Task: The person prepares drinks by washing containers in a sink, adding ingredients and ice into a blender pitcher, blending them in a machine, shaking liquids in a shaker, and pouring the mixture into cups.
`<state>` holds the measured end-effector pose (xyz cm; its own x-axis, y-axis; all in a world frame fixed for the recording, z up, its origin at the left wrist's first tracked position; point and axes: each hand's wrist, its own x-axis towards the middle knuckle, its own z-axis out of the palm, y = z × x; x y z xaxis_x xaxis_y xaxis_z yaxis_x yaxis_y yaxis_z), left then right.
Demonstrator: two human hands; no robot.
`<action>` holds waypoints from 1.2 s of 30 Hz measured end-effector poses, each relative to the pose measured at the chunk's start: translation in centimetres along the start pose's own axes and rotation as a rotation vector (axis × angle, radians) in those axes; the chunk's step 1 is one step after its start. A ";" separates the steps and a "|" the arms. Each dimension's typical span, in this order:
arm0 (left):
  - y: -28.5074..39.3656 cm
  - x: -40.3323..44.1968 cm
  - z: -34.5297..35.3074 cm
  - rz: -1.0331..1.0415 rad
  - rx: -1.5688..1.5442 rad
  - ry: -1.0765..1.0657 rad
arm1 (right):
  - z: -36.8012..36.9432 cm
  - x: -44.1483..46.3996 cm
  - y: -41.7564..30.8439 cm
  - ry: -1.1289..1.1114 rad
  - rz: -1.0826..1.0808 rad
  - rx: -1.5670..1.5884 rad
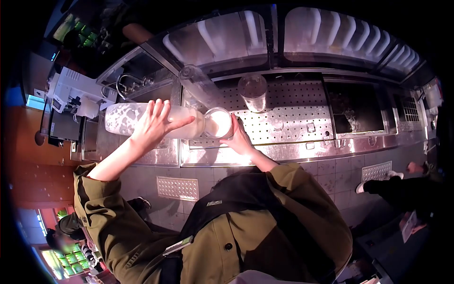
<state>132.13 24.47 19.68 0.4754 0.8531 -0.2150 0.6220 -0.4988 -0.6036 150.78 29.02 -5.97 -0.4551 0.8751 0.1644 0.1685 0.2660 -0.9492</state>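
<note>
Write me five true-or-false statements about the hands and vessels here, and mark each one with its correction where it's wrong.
1. The left hand grips a large container with white froth inside. True.
2. The right hand holds a spoon. False: it holds a cup.
3. The cup contains something white. True.
4. The large container is held upright, far from the cup. False: it is tipped onto its side, with its right end at the cup's rim.
5. A clear tumbler stands on the perforated metal surface. True.
</note>
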 end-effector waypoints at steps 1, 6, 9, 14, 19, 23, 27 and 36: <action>-0.1 0.0 -0.1 0.000 0.001 -0.017 | -0.1 0.2 0.3 -0.023 0.029 -0.026; -0.5 0.0 -0.5 0.002 -0.014 -0.049 | 0.3 0.6 1.8 -0.079 0.059 -0.031; -0.8 0.1 -1.1 0.002 -0.068 -0.090 | 0.1 0.7 1.5 -0.078 0.055 -0.057; -1.0 0.3 -1.2 0.002 0.007 -0.068 | 0.7 0.8 2.0 -0.023 -0.048 -0.196; -1.0 0.2 -1.2 -0.003 0.023 -0.090 | 0.8 0.9 1.7 -0.028 -0.042 -0.201; -1.1 0.3 -1.6 -0.019 -0.057 -0.134 | 0.7 0.8 1.6 -0.054 -0.029 -0.214; -1.4 0.2 -1.5 -0.034 -0.089 -0.152 | 0.6 0.8 1.8 -0.072 -0.026 -0.210; -2.0 -0.3 -1.7 -0.049 -0.129 -0.166 | -0.6 0.8 -1.2 -0.109 -0.029 0.068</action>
<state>131.82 24.92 22.29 0.3406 0.8850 -0.3173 0.7215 -0.4624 -0.5154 150.77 29.63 -4.52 -0.5518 0.8174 0.1656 0.0955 0.2591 -0.9611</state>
